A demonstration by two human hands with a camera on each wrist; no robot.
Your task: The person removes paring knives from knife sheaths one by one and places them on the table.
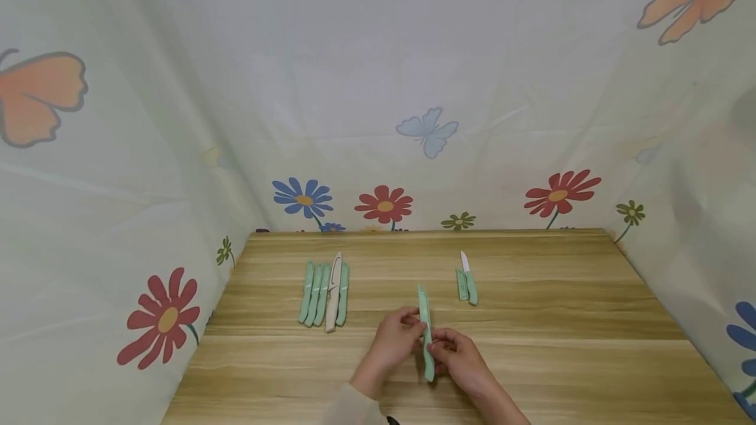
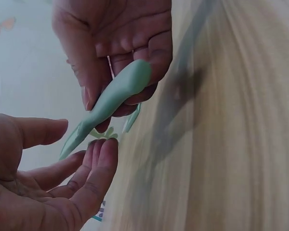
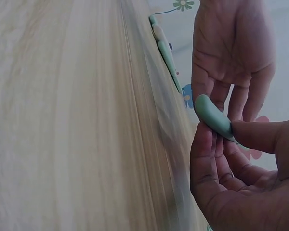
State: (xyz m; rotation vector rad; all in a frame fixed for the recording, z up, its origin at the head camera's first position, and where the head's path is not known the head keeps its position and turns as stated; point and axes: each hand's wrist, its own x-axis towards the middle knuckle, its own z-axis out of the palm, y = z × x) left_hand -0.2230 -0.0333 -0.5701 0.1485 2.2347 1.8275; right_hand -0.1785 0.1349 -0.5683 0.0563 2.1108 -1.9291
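A mint-green sheathed knife (image 1: 426, 340) is held above the wooden table, its covered tip pointing to the far side. My right hand (image 1: 463, 361) pinches its handle (image 3: 214, 118) between thumb and fingers. Close by on the other side is my left hand (image 1: 394, 340), fingers extended beside the sheath and thumb apart from them in the left wrist view. Whether its fingertips touch the sheath is hard to tell. Further right lies a small knife (image 1: 470, 286) with a bare pale blade and green handle, against a green sheath (image 1: 462, 284).
Several green sheathed knives (image 1: 313, 295) lie side by side at the table's left, with a beige knife (image 1: 333, 300) among them. The wooden table (image 1: 567, 359) meets a flower-print curtain (image 1: 496, 169) at the back and sides.
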